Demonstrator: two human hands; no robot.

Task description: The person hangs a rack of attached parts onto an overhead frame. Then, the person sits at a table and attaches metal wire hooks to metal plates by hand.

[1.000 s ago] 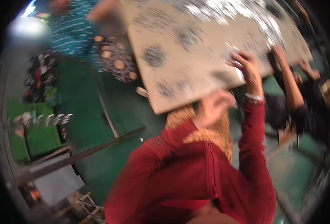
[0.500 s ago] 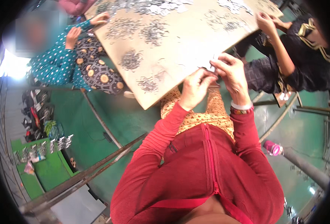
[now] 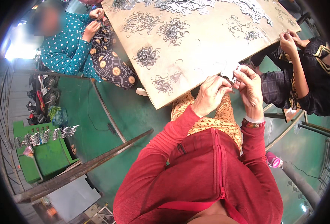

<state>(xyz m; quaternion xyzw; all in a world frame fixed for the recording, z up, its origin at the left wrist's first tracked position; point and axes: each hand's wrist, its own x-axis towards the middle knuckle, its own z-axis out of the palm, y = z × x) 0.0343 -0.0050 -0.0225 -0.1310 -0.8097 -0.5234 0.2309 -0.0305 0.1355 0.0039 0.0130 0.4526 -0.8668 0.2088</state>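
Note:
Both my hands meet just over the near edge of the wooden table (image 3: 183,80). My right hand (image 3: 251,89) pinches a small, flat silver metal piece (image 3: 235,71) between thumb and fingers, its surface partly washed out by glare. My left hand (image 3: 211,96) is closed against the lower end of that piece, thumb and forefinger pressed together. Whatever lies between those left fingertips is too small to make out. Nearest to my hands on the tabletop are a few loose, thin curved wire pieces, and a small pile of wire pieces (image 3: 162,85) lies by the left corner.
Several more wire piles, one dark and dense (image 3: 146,56), dot the table. Flat silver metal pieces (image 3: 185,5) are heaped at the far side. A co-worker in a dotted top (image 3: 66,44) sits left, another in black (image 3: 303,74) right. A metal rail (image 3: 86,166) crosses the lower left.
The whole view has shifted, so table and hands appear further right. My hands stay together at the piece. The left co-worker's hand has drawn back from the table edge toward their other hand.

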